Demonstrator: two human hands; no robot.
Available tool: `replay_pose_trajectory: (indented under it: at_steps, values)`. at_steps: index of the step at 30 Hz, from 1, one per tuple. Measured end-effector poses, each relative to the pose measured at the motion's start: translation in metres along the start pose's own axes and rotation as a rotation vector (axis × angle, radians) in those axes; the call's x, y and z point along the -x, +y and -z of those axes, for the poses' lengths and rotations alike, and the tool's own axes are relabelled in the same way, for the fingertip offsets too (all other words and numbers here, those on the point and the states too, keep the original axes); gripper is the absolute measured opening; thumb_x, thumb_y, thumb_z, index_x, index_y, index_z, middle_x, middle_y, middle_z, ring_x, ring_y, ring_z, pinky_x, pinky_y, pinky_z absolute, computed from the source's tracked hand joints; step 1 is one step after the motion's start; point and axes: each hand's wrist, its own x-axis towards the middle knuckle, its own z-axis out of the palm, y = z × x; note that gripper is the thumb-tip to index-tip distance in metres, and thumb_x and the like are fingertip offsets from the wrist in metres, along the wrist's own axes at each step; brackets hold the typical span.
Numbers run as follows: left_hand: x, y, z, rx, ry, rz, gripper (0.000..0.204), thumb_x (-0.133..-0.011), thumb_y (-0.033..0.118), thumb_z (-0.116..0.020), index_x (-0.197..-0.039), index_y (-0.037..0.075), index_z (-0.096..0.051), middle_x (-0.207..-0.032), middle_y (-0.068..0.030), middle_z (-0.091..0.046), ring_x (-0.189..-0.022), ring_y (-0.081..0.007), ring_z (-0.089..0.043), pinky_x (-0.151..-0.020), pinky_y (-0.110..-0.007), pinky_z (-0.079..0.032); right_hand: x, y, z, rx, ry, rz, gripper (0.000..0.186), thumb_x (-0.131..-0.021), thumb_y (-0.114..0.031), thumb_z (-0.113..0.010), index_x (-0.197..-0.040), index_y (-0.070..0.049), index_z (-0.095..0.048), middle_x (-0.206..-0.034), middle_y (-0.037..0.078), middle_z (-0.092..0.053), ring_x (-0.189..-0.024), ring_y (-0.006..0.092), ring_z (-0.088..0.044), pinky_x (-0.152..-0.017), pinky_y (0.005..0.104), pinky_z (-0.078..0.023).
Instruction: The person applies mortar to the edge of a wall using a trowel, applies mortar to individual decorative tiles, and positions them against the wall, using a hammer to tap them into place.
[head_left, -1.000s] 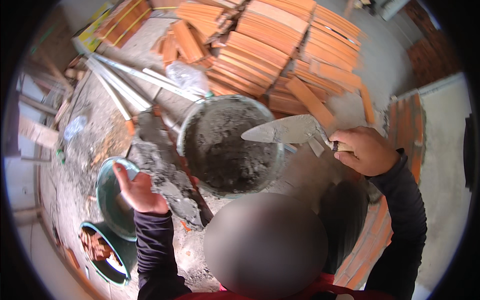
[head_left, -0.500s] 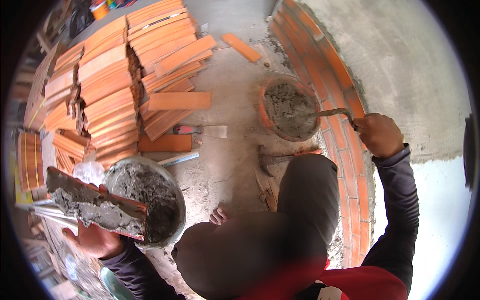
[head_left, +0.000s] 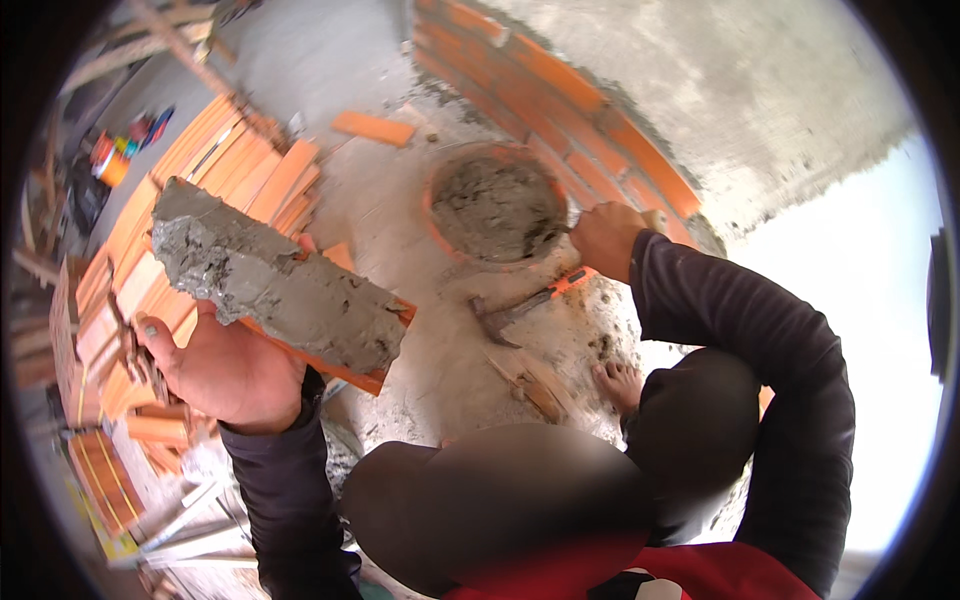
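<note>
My left hand (head_left: 225, 372) grips a thin orange brick (head_left: 368, 381) from below, with the thumb out to the side. Grey mortar (head_left: 275, 285) lies thick along the brick's upper face. The brick tilts, its lower end toward the middle. My right hand (head_left: 607, 240) is closed round the handle of a trowel (head_left: 654, 220), at the right rim of an orange bowl (head_left: 432, 212) of mortar. Of the trowel, the handle's end shows behind the fist; its blade cannot be made out.
A claw hammer (head_left: 520, 312) lies on the floor below the bowl. Stacked orange bricks (head_left: 215, 150) stand at left, and one loose brick (head_left: 373, 128) lies beyond them. A low curved brick wall (head_left: 560, 100) runs along the right, by a concrete surface (head_left: 740, 90).
My left hand has raised the brick and brought it toward the middle; more mortar covers it. My right hand has moved left to the bowl's rim. The view has shifted, and my right knee has swung outward.
</note>
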Motion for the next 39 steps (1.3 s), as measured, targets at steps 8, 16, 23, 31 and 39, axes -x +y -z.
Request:
replay_pose_trajectory:
  at_steps: [8, 16, 23, 31, 39]
  values:
    - [-0.054, -0.097, -0.108, -0.098, 0.132, 0.150, 0.082, -0.098, 0.069, -0.031, -0.152, 0.007, -0.038, -0.154, -0.0188, -0.042, -0.141, -0.0429, -0.038, -0.118, -0.068, -0.022, 0.096, 0.006, 0.026, -1.031, -0.215, 0.510, 0.019, -0.091, -0.021, -0.067, -0.100, -0.005, -0.072, -0.094, 0.009, -0.072, -0.091, 0.0262, -0.068, -0.078, 0.0383, -0.054]
    - [-0.042, -0.224, -0.183, -0.071, 0.156, 0.462, 0.081, -0.095, 0.070, -0.038, -0.149, 0.009, -0.042, -0.149, -0.0108, -0.046, -0.137, -0.0362, -0.041, -0.115, -0.060, -0.028, 0.181, 0.065, -0.121, -1.414, -0.050, -0.158, 0.019, -0.098, -0.016, -0.064, -0.110, -0.002, -0.069, -0.094, 0.003, -0.070, -0.087, 0.0139, -0.063, -0.079, 0.0297, -0.052]
    - [0.008, -0.363, -0.157, 0.024, 0.095, 0.643, 0.084, -0.093, 0.073, -0.047, -0.151, 0.013, -0.042, -0.150, -0.0026, -0.046, -0.137, -0.0248, -0.041, -0.119, -0.044, -0.026, 0.230, 0.016, -0.234, -2.102, 0.825, -0.730, 0.021, -0.096, -0.006, -0.060, -0.117, -0.003, -0.062, -0.093, 0.004, -0.064, -0.074, 0.0122, -0.065, -0.066, 0.0272, -0.055]
    - [0.065, -0.494, -0.105, -0.084, 0.350, 0.622, 0.078, -0.094, 0.072, -0.048, -0.150, 0.018, -0.043, -0.150, -0.0029, -0.045, -0.139, -0.0249, -0.040, -0.119, -0.046, -0.025, 0.280, 0.023, -0.251, -2.373, 1.526, -0.883, 0.051, -0.097, -0.007, -0.053, -0.146, -0.005, -0.040, -0.106, 0.008, -0.059, -0.075, 0.0172, -0.063, -0.068, 0.0317, -0.055]
    - [0.080, -0.564, -0.094, -0.032, 0.419, 0.641, 0.085, -0.095, 0.071, -0.049, -0.156, 0.015, -0.033, -0.158, -0.0035, -0.034, -0.144, -0.0232, -0.033, -0.122, -0.044, -0.020, 0.300, 0.032, -0.257, -1.951, 1.498, -0.823, 0.068, -0.089, -0.001, -0.062, -0.151, -0.009, -0.033, -0.115, 0.009, -0.055, -0.095, 0.0175, -0.059, -0.084, 0.0324, -0.053]
